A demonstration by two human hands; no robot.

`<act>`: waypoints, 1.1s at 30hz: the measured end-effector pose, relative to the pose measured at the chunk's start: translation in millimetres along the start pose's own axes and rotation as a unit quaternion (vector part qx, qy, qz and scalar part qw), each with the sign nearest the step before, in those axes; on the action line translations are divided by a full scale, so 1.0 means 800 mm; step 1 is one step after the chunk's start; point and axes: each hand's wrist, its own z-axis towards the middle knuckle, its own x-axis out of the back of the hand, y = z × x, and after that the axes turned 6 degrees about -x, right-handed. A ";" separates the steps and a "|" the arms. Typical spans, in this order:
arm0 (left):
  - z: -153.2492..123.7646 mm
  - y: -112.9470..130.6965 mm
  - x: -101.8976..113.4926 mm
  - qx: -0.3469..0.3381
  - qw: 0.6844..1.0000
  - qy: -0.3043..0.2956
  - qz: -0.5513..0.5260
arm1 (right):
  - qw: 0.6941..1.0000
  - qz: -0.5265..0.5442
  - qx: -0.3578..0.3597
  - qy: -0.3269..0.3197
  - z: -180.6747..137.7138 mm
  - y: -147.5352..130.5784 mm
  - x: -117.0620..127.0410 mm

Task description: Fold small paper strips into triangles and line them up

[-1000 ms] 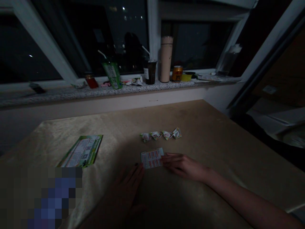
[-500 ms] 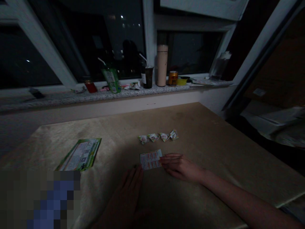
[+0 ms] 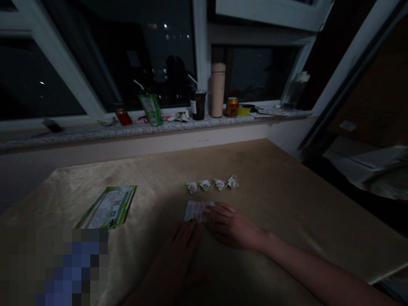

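A small printed card [image 3: 194, 209] lies flat on the tan-covered table [image 3: 274, 191]. My right hand [image 3: 234, 227] rests across its right side, fingers stretched out and covering part of the print. At the card's lower edge are the fingertips of my left hand [image 3: 180, 246], laid flat and in deep shadow. Just beyond the card, several small wrapped packets [image 3: 205, 185] sit in a row. A green and white printed packet [image 3: 110, 206] lies to the left, apart from both hands.
Along the granite windowsill [image 3: 174, 126] stand a green container with a straw [image 3: 150, 108], a dark drink cup [image 3: 199, 104], a pink tumbler [image 3: 217, 91], a gold can [image 3: 232, 107] and a red jar [image 3: 123, 117]. A blurred blue patch [image 3: 70, 267] covers the lower left.
My right hand has slid left over the card and now hides more of it. My left hand has shifted slightly right along the lower edge. The view has tilted a little.
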 end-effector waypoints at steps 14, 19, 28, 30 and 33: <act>0.004 -0.006 0.001 -0.007 1.000 -0.020 -0.013 | 0.998 0.030 -0.009 -0.060 -0.008 -0.004 0.005; 0.007 -0.004 0.008 -0.001 0.998 -0.065 -0.011 | 0.996 0.064 -0.020 -0.061 -0.009 -0.003 0.006; 0.007 -0.031 0.001 -0.101 0.994 0.023 -0.028 | 0.986 0.144 -0.076 -0.028 -0.004 0.021 0.016; 0.010 -0.035 0.005 -0.091 0.994 0.035 -0.039 | 0.983 0.158 -0.080 -0.037 -0.003 0.023 0.017; 0.016 -0.034 0.007 -0.059 0.995 0.065 -0.044 | 0.983 0.166 -0.068 -0.042 -0.003 0.023 0.014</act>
